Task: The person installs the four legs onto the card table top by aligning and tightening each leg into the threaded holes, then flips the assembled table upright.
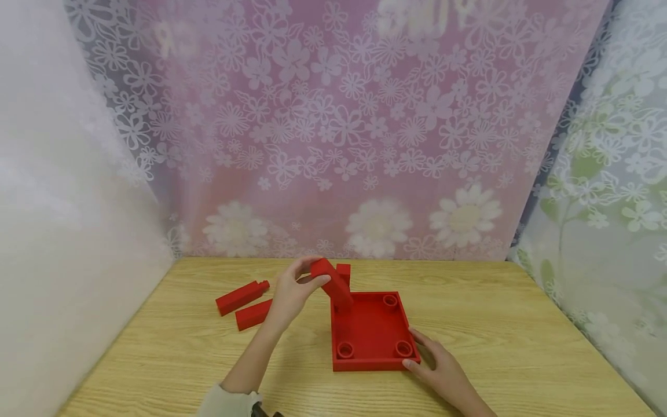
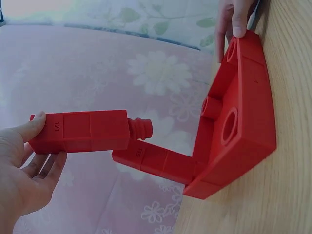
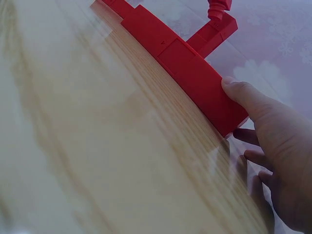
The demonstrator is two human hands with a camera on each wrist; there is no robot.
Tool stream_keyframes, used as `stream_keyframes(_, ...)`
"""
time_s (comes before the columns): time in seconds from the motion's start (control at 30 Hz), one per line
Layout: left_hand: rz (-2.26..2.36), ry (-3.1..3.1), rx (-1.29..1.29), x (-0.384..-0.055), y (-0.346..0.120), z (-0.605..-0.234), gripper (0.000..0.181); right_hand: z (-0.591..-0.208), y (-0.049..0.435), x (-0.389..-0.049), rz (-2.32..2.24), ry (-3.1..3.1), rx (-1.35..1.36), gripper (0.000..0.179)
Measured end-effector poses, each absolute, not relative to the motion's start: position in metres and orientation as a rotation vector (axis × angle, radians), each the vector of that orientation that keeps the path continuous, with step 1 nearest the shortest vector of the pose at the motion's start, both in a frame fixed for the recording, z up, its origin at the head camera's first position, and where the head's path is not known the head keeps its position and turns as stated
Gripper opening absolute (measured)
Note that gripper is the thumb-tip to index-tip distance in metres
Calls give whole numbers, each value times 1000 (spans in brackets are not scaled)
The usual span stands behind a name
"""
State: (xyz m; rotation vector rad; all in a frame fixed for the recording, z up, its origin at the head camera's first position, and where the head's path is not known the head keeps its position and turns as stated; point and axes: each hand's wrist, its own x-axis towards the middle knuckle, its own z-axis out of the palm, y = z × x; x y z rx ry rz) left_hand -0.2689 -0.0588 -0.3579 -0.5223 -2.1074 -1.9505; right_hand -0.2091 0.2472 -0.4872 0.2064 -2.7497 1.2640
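A shallow red tray-like base point(image 1: 370, 365) lies on the table, with round sockets showing in three corners. From its far left corner rises a red square post point(image 1: 343, 271), seen lengthwise in the left wrist view. My left hand point(image 1: 290, 295) pinches the end of another red square post point(image 2: 87, 129), marked 121, between thumb and fingers. This held post leans over the base's left side, its ridged peg point(image 2: 141, 128) pointing down and apart from the base in the left wrist view. My right hand point(image 1: 443, 370) grips the base's near right corner, thumb on the front wall.
Two more red posts lie on the wooden table point(image 1: 495, 313) left of the base: one point(image 1: 241, 298) with its peg showing, the other point(image 1: 252, 315) partly hidden by my left hand. Flower-patterned curtains point(image 1: 333, 145) hang behind and at the right.
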Motion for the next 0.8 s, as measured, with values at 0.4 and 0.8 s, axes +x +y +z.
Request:
stream_keyframes(0.4, -1937, -2117, -582, -261, -32, -321, 39, -487, 247, -209, 1263, -2751, 211, 69)
stream_keyframes(0.8, -1868, -2133, -600, -294, -1, -334, 41, -487, 247, -209, 1258, -2740, 217, 69)
